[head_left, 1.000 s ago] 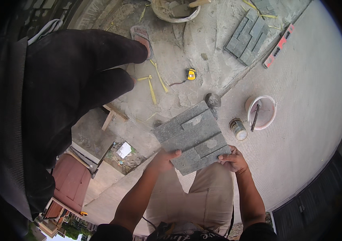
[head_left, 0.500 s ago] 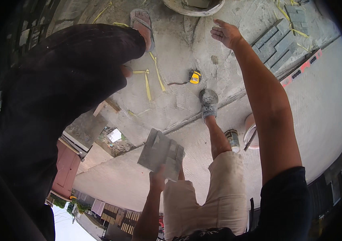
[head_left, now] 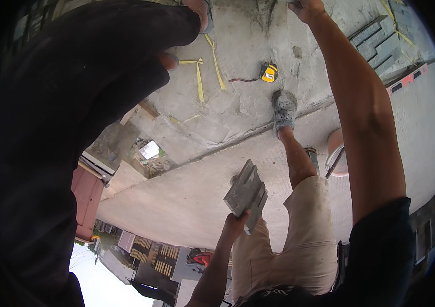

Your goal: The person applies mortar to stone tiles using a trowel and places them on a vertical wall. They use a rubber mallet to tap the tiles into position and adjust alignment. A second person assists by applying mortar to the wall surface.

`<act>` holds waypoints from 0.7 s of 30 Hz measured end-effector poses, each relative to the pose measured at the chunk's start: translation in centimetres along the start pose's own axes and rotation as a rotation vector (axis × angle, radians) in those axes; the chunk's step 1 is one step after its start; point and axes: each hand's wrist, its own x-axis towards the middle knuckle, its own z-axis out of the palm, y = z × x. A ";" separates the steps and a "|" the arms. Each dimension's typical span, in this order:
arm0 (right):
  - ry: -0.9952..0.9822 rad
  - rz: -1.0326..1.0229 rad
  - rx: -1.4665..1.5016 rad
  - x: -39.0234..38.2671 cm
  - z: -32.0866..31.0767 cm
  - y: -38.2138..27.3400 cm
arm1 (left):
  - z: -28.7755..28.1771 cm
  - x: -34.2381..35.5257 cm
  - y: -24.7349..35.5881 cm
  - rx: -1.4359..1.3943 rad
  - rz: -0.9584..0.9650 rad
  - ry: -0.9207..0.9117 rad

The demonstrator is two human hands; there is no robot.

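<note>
On the pale ground (head_left: 161, 204): your work spreads out ahead, and your view of it has swung slightly since half a second ago.
Person in black trousers (head_left: 110, 56): stands close on your left, much as before.
Loose panel (head_left: 378, 46): grey stepped stone, lying past your right forearm, the red level (head_left: 407, 79) near it.
Held panel (head_left: 243, 192): raised over the ground in front of your shorts, tipped nearly edge-on; a second ago you had both hands on it, stepped face up.
Right hand (head_left: 307, 10): stretched well away from the held panel to the top edge of view; its fingers are cut off, so you cannot tell whether that grip is closed on anything.
Left hand (head_left: 236, 224): your grip is clamped on the held panel's lower edge; it seems to bear the weight alone, freeing the other arm to reach.
Tape measure (head_left: 268, 72): yellow, untouched, just beyond your shoe (head_left: 284, 107).
</note>
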 end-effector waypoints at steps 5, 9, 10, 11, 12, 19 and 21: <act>0.234 0.005 -0.022 -22.0 3.9 4.2 | -1.0 2.7 -5.5 0.116 0.035 0.022; 0.221 0.049 -0.028 -35.5 2.3 11.8 | -4.6 6.6 -9.4 0.193 0.287 0.127; 0.228 0.093 -0.036 -37.0 1.3 14.8 | -6.4 6.9 -9.7 0.112 0.304 0.132; 0.223 0.113 -0.054 -38.4 1.0 17.3 | -7.9 7.3 -10.6 0.032 0.318 0.133; 0.213 0.142 -0.076 -39.8 1.0 19.8 | -9.1 10.2 -13.8 0.015 0.415 0.199; 0.214 0.240 0.045 -44.5 -2.7 38.3 | -20.2 7.4 -14.0 -0.293 0.353 0.041; 0.255 0.261 0.117 -47.1 -2.1 40.1 | -22.5 8.2 -16.1 -0.389 0.343 -0.029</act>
